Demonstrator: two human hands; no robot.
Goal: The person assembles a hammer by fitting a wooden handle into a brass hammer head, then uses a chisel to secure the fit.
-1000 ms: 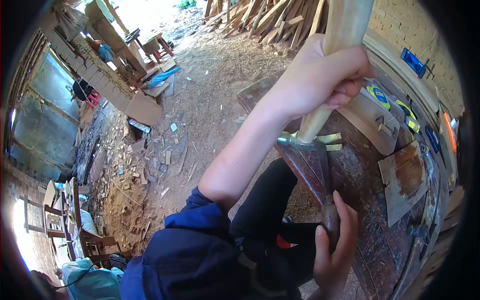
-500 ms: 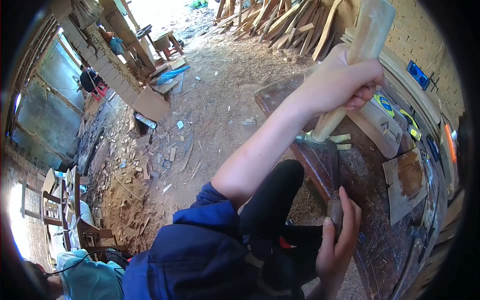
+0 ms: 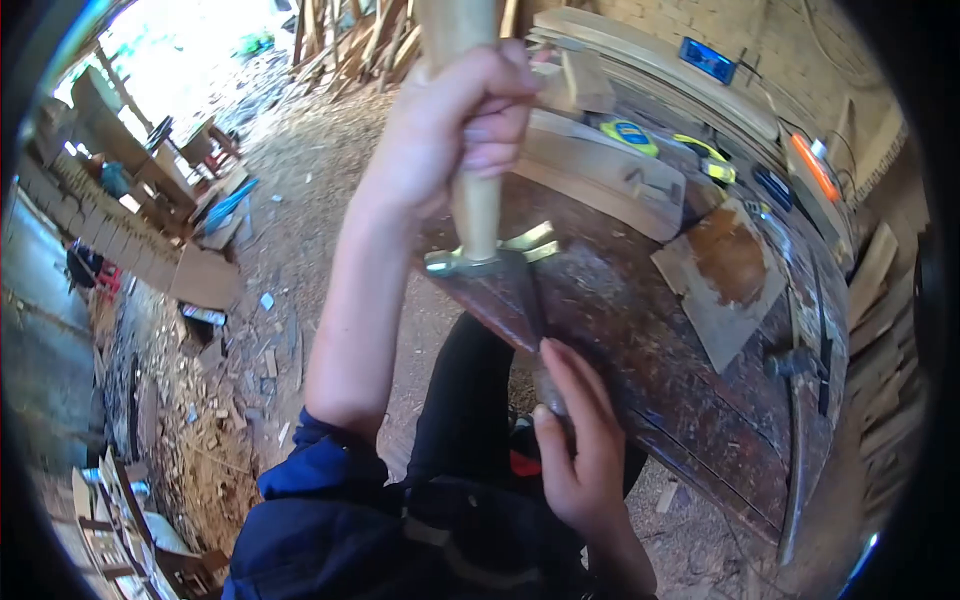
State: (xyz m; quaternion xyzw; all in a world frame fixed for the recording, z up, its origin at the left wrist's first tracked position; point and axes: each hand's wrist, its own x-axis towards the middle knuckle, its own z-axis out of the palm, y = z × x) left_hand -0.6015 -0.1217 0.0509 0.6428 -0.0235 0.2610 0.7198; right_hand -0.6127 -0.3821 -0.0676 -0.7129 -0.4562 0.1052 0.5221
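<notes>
My left hand (image 3: 455,135) is wrapped round the thick pale wooden handle of a hammer (image 3: 478,220), which stands nearly upright. Its brassy metal head, forked at the right end, is at the bottom, over the edge of the dark, worn wooden bench (image 3: 690,400). Closed round a short brown handle, my right hand (image 3: 580,435) is lower and to the right. From that handle a dark, narrow blade (image 3: 525,300) runs up to the hammer head. The two overlap in view; whether they touch I cannot tell.
On the bench are a shaped wooden piece (image 3: 600,180), yellow tape measures (image 3: 630,137), a stained board (image 3: 725,265) and another hammer (image 3: 790,362). A phone (image 3: 707,60) stands behind. Wood scraps (image 3: 270,360) litter the floor at left.
The view has turned to the right, so bench and hands appear further left. The hammer handle is now more upright; both hands keep their holds.
</notes>
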